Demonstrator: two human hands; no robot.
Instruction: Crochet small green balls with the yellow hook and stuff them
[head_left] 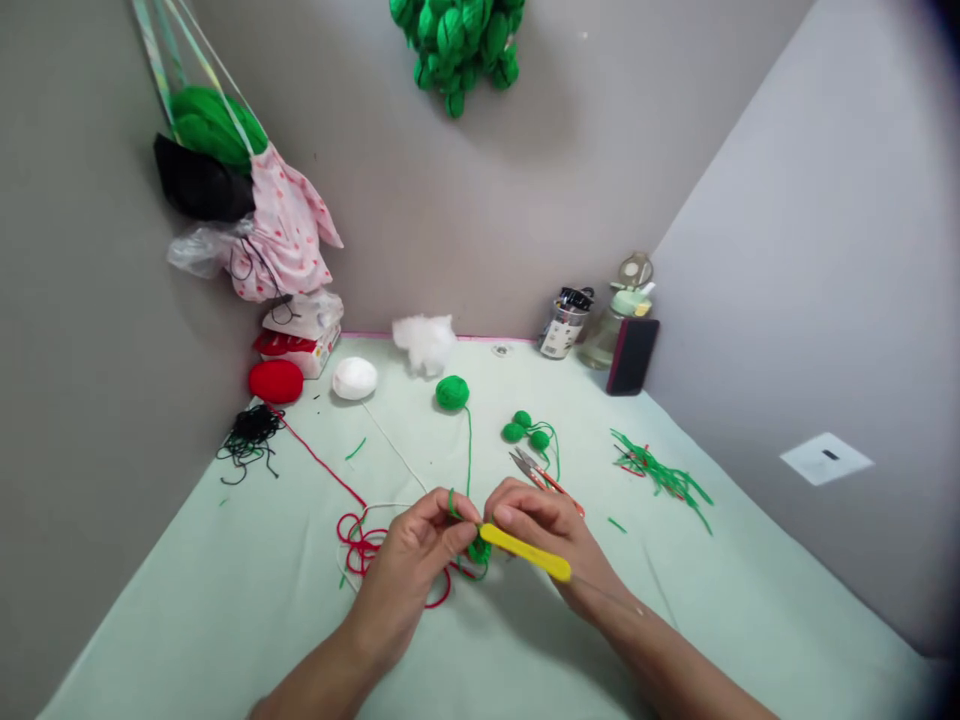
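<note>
My left hand (420, 550) is closed, pinching a small green crochet piece (480, 549) at its fingertips. Green yarn (452, 503) loops round its index finger. Close beside it, my right hand (547, 530) is curled with its fingertips at the piece. A crochet hook (525, 552) with a yellow handle lies along this hand, its thin metal shaft pointing back over the wrist. Fingers hide most of the green piece. From a green yarn ball (451, 392) a strand runs down to the hands. Red yarn (361, 540) lies in loose loops by my left hand.
Orange-handled scissors (551, 480) and small green balls (538, 440) lie beyond my right hand. Green yarn scraps (664, 475) are at right. A red ball (276, 381), white ball (355, 378), black yarn (253, 430) and white stuffing (425, 345) sit farther back. A phone (632, 357) leans by a bottle.
</note>
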